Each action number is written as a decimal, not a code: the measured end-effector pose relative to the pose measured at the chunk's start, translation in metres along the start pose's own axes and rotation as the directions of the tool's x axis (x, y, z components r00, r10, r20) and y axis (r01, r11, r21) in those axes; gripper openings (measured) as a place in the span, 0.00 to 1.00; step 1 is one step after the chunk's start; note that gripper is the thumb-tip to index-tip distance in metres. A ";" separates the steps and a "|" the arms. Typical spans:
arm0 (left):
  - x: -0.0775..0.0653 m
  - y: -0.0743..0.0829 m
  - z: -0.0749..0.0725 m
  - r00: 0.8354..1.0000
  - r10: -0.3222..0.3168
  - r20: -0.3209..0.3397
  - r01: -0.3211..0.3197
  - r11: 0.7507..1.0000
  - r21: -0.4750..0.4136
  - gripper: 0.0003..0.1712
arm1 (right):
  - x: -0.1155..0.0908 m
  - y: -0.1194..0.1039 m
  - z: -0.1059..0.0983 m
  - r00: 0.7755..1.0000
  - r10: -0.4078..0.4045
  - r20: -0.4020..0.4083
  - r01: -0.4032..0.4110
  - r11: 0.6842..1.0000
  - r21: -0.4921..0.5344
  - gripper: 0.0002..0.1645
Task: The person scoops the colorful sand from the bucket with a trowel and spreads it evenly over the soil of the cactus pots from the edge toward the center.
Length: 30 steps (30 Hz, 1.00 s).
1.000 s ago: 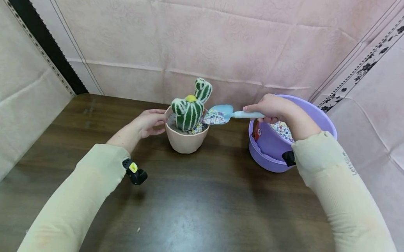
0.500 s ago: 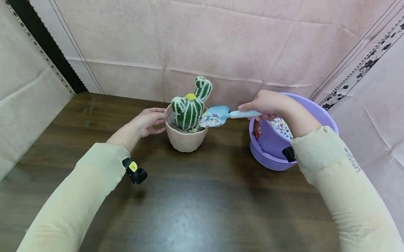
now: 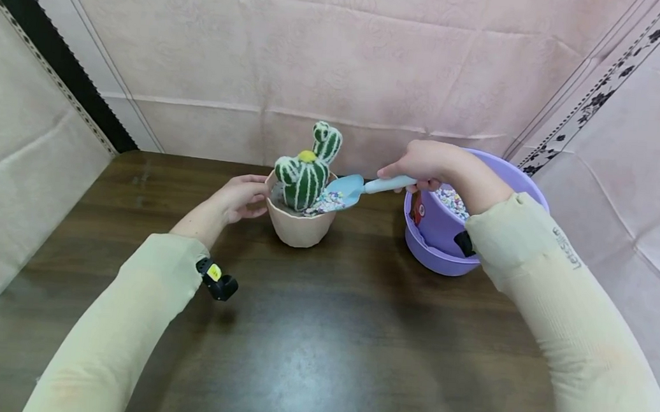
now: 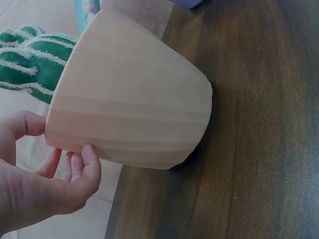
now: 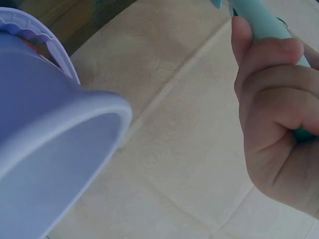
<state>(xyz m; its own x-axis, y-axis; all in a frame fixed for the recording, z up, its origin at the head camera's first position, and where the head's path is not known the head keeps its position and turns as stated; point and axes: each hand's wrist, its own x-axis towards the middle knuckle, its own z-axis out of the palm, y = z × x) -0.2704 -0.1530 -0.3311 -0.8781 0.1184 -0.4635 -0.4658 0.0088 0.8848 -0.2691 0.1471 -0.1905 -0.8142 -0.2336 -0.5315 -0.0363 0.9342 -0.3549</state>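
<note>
A beige flowerpot (image 3: pixel 299 229) stands on the table, with a green-and-white crafted cactus (image 3: pixel 305 188) with a yellow top upright in it. My left hand (image 3: pixel 241 200) grips the pot's left edge; in the left wrist view its bent fingers (image 4: pixel 88 172) press the outer wall near the rim. My right hand (image 3: pixel 427 165) holds the handle of a light blue trowel (image 3: pixel 351 187). The trowel's blade tilts over the pot's right rim, and multicoloured pebbles (image 3: pixel 329 201) lie from the blade onto the grey filling. The right wrist view shows fingers curled round the handle (image 5: pixel 264 22).
Under my right forearm, a purple bucket (image 3: pixel 440 225) with more coloured pebbles (image 3: pixel 451 202) sits inside a wider purple basin (image 3: pixel 439 263). Pale patterned cloth (image 3: pixel 340 60) hangs behind the dark wooden table (image 3: pixel 298 331) and on both sides.
The trowel has moved left and tipped down over the pot, its pebbles sliding off beside the cactus. My right hand went left with it; my left hand stays at the pot.
</note>
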 end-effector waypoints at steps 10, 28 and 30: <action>-0.004 -0.001 -0.001 1.000 0.001 0.006 -0.001 1.000 0.009 0.32 | 0.009 -0.005 -0.011 0.998 0.052 -0.033 -0.055 0.995 -0.088 0.24; -0.006 0.000 0.001 1.000 0.005 -0.003 -0.005 1.000 0.001 0.32 | 0.003 -0.013 -0.006 0.930 -0.033 -0.366 -0.065 0.966 -0.251 0.24; -0.005 -0.001 0.001 1.000 0.004 0.000 -0.004 1.000 -0.001 0.32 | 0.003 -0.011 -0.005 0.926 -0.037 -0.376 -0.064 0.965 -0.253 0.24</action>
<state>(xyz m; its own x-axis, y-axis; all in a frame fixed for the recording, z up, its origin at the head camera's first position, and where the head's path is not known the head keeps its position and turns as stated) -0.2657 -0.1529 -0.3291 -0.8802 0.1181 -0.4596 -0.4621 0.0071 0.8868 -0.2739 0.1376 -0.1837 -0.9703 -0.1498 -0.1899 -0.1296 0.9849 -0.1145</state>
